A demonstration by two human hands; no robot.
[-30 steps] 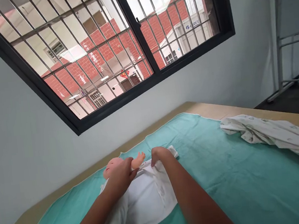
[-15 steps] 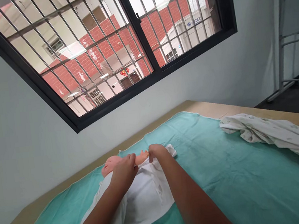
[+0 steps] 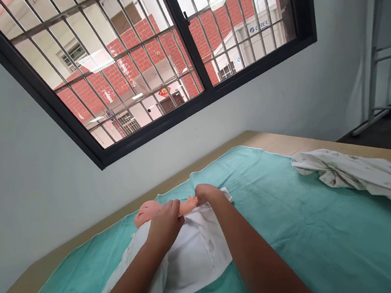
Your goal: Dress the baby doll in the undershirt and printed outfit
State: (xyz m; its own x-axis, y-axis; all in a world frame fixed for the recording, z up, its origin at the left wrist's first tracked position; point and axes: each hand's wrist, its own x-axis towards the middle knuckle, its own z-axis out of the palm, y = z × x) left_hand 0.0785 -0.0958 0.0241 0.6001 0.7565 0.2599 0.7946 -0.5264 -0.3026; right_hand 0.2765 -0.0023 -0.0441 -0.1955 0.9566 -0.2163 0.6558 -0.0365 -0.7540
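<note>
A baby doll [image 3: 145, 213] lies on its back on a green cloth [image 3: 296, 229], its head to the left. White baby clothing [image 3: 200, 251] is spread beneath and in front of it. My left hand [image 3: 166, 224] is closed around the doll's upper arm, beside its head; the palm hides the chest. The doll's bare forearm [image 3: 188, 206] points right. At its end my right hand [image 3: 206, 193] is bent down with curled fingers pinching at the doll's hand; the fingertips are partly hidden. A white sleeve end [image 3: 227, 194] shows just beyond my right wrist.
A crumpled white patterned cloth [image 3: 356, 168] lies at the right of the wooden table [image 3: 251, 138]. Behind the table is a wall with a barred, dark-framed window [image 3: 210, 93]. A metal rack [image 3: 373, 69] stands on the floor at the far right.
The view has shifted slightly. Both hands keep about the same place on the doll's arm, and the doll and clothing lie much as before.
</note>
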